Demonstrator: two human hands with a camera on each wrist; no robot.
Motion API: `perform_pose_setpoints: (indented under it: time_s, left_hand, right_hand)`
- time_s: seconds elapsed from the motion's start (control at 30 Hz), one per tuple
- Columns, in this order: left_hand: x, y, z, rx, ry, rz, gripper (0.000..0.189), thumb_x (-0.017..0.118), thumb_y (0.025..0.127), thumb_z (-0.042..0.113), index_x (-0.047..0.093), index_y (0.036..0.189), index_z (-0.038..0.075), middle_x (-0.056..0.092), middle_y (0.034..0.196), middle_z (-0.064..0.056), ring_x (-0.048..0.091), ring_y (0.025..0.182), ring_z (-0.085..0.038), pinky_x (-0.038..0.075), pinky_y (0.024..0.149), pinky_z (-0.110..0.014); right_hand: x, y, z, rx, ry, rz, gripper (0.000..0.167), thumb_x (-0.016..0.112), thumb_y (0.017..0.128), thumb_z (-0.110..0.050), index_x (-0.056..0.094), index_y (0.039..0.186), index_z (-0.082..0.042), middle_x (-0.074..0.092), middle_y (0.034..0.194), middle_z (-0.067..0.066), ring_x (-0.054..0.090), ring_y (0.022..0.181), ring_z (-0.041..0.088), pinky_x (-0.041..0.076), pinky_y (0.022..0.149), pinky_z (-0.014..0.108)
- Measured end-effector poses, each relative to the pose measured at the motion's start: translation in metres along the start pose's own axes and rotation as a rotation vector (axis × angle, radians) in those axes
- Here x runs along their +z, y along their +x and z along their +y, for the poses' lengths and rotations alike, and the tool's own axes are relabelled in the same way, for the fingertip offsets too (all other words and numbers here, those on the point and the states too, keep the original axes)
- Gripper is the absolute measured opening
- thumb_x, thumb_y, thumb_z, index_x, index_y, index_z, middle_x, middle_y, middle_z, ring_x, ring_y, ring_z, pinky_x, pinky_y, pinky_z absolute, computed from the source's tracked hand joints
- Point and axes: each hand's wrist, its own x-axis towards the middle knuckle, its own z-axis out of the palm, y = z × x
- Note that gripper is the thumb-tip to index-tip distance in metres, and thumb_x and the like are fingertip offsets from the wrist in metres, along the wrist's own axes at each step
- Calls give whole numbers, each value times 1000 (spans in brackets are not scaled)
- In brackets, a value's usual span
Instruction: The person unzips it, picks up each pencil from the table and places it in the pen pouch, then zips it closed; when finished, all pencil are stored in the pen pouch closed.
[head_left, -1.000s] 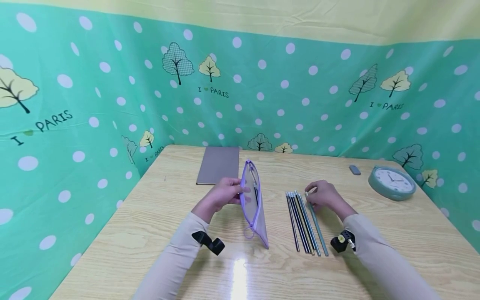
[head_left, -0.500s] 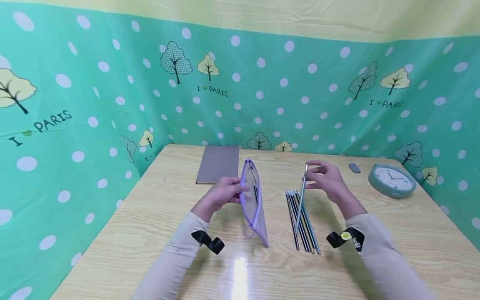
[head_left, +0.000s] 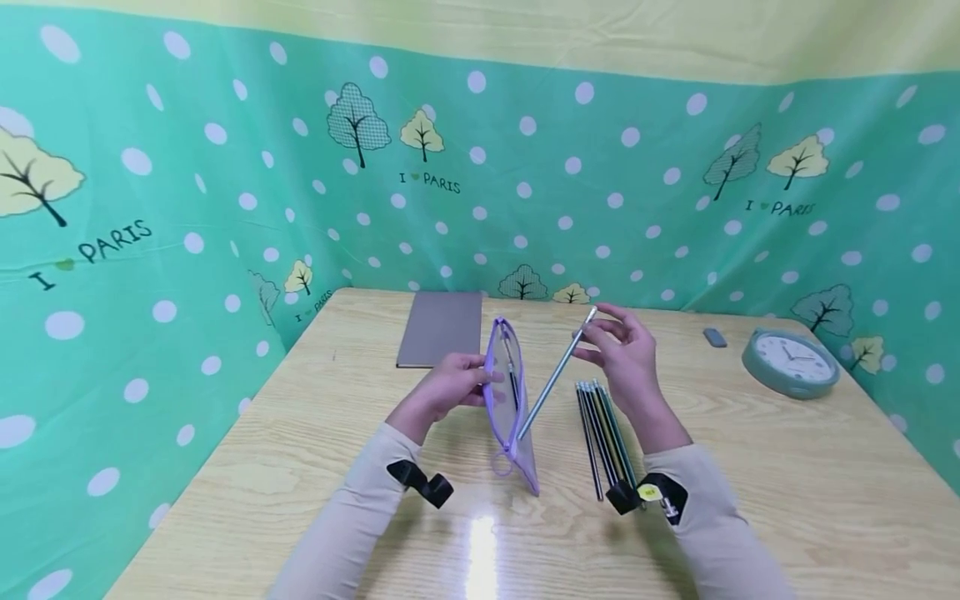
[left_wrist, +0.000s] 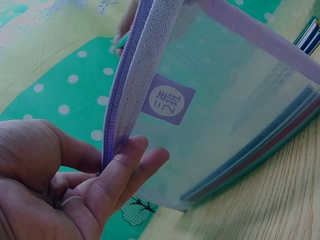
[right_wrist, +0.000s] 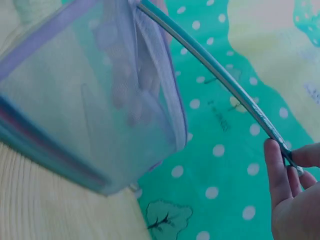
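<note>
My left hand (head_left: 447,390) pinches the zipper edge of a purple mesh pencil case (left_wrist: 230,85), holding its mouth spread apart. Through the mesh, several pencils (left_wrist: 250,145) show along the bottom of the case. My right hand (head_left: 624,354) pinches a teal pencil (right_wrist: 220,75) near its white end. The pencil slants down to the left, its lower tip right at the case's zipper opening in the head view. On the table to the right of the case lies a row of several pencils (head_left: 600,433), partly covered by the right wrist's camera.
A grey-brown notebook (head_left: 441,329) lies at the back left, behind the left hand. Farther right are a small grey-blue eraser (head_left: 715,337) and a round teal clock (head_left: 791,363). A polka-dot curtain (head_left: 525,192) hangs behind the table.
The right hand has lifted the teal pencil from the right side of the row and carried it left to the case's mouth, tilting it. The left hand and the case have stayed put.
</note>
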Motion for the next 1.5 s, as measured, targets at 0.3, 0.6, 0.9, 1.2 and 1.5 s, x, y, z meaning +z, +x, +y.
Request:
perform_pose_setpoints:
  time_s: [0.3, 0.6, 0.9, 1.2, 1.5]
  left_hand:
    - [0, 2, 0, 11, 1, -11, 36, 54, 104, 2, 56, 136, -16, 70, 112, -28, 75, 82, -18, 66, 79, -31]
    - [-2, 1, 0, 4, 31, -9, 35, 52, 103, 0, 57, 134, -15, 71, 109, -24, 77, 90, -26, 66, 79, -33]
    - [-1, 3, 1, 10, 40, 11, 38, 49, 104, -1, 55, 139, -14, 69, 118, -29, 76, 100, -34, 66, 83, -35]
    - [2, 4, 4, 3, 18, 22, 39, 48, 104, -1, 53, 140, -14, 68, 122, -29, 75, 101, -35, 65, 85, -36]
    - [3, 3, 4, -6, 20, 21, 39, 48, 104, -2, 53, 141, -13, 68, 124, -30, 75, 101, -35, 65, 86, -36]
  right_hand:
    - [20, -8, 1, -202, 2, 51, 34, 59, 97, 12, 62, 123, -9, 60, 97, 2, 71, 80, 11, 67, 72, 29]
    - [30, -17, 10, -305, -124, -58, 37, 59, 94, 19, 58, 130, 8, 60, 97, 9, 71, 78, 10, 67, 68, 32]
    - [33, -17, 14, -334, -257, -134, 38, 62, 90, 19, 61, 128, 12, 61, 97, 22, 70, 76, 7, 66, 64, 32]
    - [36, -19, 24, -295, -364, -201, 37, 66, 90, 14, 64, 126, 9, 64, 95, 25, 69, 75, 9, 67, 65, 42]
    - [39, -23, 26, -300, -414, -231, 35, 66, 92, 12, 66, 126, 7, 65, 96, 24, 70, 78, 19, 67, 63, 33]
